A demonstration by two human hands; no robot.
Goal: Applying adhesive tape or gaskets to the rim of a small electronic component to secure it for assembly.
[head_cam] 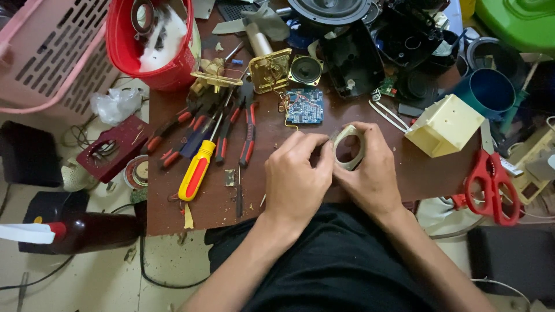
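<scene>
Both my hands meet over the brown wooden table (404, 173) near its front edge. My right hand (373, 170) grips a pale ring-shaped part (348, 149), with fingers curled around its right side. My left hand (296, 176) presses its fingertips against the ring's left side, fingers bent; something thin may be pinched there, but it is hidden. A blue circuit board (304, 106) with wires lies just beyond my hands.
Left of my hands lie a yellow-and-red screwdriver (196, 170) and several red-handled pliers (231, 124). A red bucket (151, 43) and pink basket (49, 55) sit far left. A cream plastic box (444, 125) and red scissors (492, 185) are right. Speaker parts crowd the back.
</scene>
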